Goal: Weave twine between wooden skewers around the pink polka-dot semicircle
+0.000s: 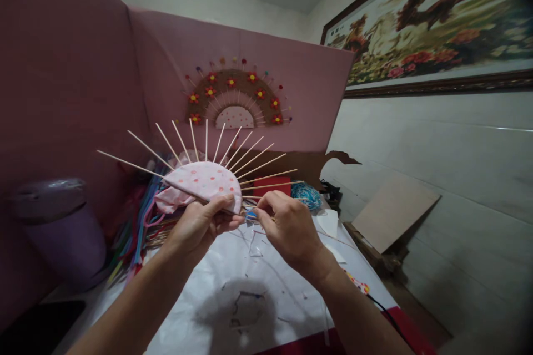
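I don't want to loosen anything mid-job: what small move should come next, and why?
Probably a gentle push with the right hand toward the right corner of the pink spotted half-disc. That hand is bunched close by, the left hand grips the piece near there, and thin sticks fan from its curved edge. Whatever the right hand pinches is hidden.

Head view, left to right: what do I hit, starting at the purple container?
Purple container → colored strips → dotted pink half-disc → right hand → flat board against the wall.
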Demonstrator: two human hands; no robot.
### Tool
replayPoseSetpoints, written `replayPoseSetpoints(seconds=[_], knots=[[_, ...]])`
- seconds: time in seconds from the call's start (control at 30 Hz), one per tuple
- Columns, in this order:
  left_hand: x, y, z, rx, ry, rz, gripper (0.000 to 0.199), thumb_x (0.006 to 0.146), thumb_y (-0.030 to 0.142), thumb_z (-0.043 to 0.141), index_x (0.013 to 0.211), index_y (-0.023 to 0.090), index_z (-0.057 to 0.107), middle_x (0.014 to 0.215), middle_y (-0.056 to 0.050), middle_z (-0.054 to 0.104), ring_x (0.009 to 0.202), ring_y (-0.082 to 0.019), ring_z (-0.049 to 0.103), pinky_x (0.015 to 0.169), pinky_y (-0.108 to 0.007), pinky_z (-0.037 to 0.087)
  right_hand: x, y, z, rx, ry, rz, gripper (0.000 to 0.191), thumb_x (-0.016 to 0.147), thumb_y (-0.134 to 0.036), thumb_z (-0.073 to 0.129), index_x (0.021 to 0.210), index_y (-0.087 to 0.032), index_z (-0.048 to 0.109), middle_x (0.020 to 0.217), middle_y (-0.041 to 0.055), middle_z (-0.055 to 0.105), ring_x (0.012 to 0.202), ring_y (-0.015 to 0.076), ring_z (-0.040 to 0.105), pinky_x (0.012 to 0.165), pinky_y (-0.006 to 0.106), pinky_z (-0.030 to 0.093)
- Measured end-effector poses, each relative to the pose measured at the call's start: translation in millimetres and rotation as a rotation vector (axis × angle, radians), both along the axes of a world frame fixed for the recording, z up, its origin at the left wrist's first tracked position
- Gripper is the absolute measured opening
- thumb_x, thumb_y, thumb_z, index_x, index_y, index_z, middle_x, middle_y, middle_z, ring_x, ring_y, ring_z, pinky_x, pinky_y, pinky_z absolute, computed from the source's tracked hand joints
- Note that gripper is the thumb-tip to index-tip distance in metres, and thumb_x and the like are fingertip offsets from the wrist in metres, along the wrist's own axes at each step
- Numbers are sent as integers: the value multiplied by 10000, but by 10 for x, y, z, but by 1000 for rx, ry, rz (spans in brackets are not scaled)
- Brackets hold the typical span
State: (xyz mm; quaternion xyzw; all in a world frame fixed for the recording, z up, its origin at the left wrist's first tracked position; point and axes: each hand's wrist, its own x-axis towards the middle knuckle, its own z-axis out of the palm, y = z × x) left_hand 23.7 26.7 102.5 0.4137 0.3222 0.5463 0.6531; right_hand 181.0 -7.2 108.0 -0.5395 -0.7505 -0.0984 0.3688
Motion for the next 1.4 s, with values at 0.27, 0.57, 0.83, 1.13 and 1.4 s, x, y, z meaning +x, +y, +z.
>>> replayPoseSetpoints(seconds=[0.27, 0.57, 0.83, 1.13, 1.4], knots=[[-59, 33, 52, -81, -86, 81, 44, 621, 78, 639, 629, 72, 595, 529, -63, 628, 474, -127, 609, 491, -201, 541, 94, -29, 60, 26, 121, 27, 116, 750, -251, 568, 649, -196, 560, 645, -4, 605, 578, 114, 515, 525, 231, 330], [-125, -43, 196, -74, -119, 154, 49, 698, 45, 566, 673, 79, 591, 521, -58, 625, 462, -135, 611, 462, -211, 549, 530, -46, 215, -77, 290, 18, 182, 725, -312, 563, 600, -181, 583, 531, -9, 548, 495, 102, 463, 473, 238, 347], [-159, -63, 257, -76, -217, 137, 105, 733, 22, 516, 684, 86, 582, 536, -47, 623, 457, -117, 608, 448, -183, 543, 731, -45, 297, -346, 571, 243, 161, 704, -301, 577, 629, -164, 538, 513, -36, 481, 423, 71, 417, 383, 206, 325], [-210, -86, 277, -75, -107, 92, 76, 717, 37, 535, 673, 74, 585, 518, -74, 634, 420, -129, 603, 417, -181, 529, 830, 216, 174, -210, 526, 242, 95, 724, -249, 558, 738, -156, 572, 661, 6, 558, 592, 108, 491, 530, 242, 389], [-206, -55, 226, 38, 50, 137, 50, 688, 110, 586, 683, 61, 576, 520, -74, 627, 439, -151, 609, 420, -211, 527, 732, 154, 218, 39, 667, 252, 113, 708, -227, 597, 770, -178, 517, 706, -6, 530, 628, 105, 503, 569, 237, 404]])
